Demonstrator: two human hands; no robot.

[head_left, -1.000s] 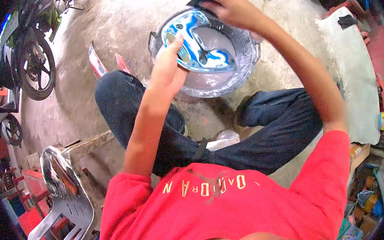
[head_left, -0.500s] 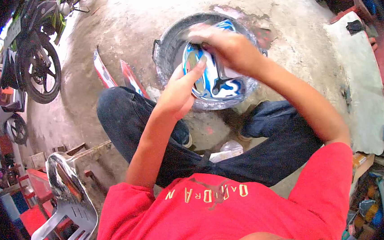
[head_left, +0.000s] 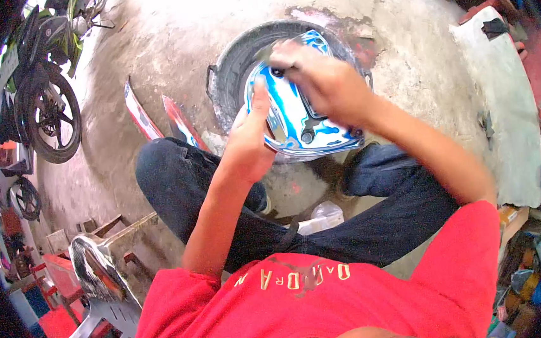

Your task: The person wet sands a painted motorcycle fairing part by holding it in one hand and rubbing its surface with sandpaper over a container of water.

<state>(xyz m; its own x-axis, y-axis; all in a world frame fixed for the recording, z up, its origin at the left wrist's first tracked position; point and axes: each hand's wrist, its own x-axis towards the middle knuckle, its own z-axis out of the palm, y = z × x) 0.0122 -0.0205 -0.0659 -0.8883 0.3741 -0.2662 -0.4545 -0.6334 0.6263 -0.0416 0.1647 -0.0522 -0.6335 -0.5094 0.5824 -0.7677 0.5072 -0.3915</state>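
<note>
My left hand (head_left: 252, 138) grips the left edge of a blue and white curved panel (head_left: 291, 113), its thumb lying on the panel's face. The panel is tilted over a dark round tub (head_left: 226, 55) on the floor. Against the panel's upper part my right hand (head_left: 317, 76) is closed, its fingers blurred. A dark piece shows faintly at those fingertips; the black sheet seen there earlier is mostly hidden by the hand.
Two red and white panels (head_left: 181, 122) lie left of the tub. A motorcycle (head_left: 53, 110) stands at the upper left, a grey plastic chair (head_left: 113, 311) at the lower left. On the right is a pale board (head_left: 508, 118) with a black scrap (head_left: 494, 28).
My right hand has come down from the tub's far rim onto the panel. The panel and my left hand have moved toward my body, over the tub's near side.
</note>
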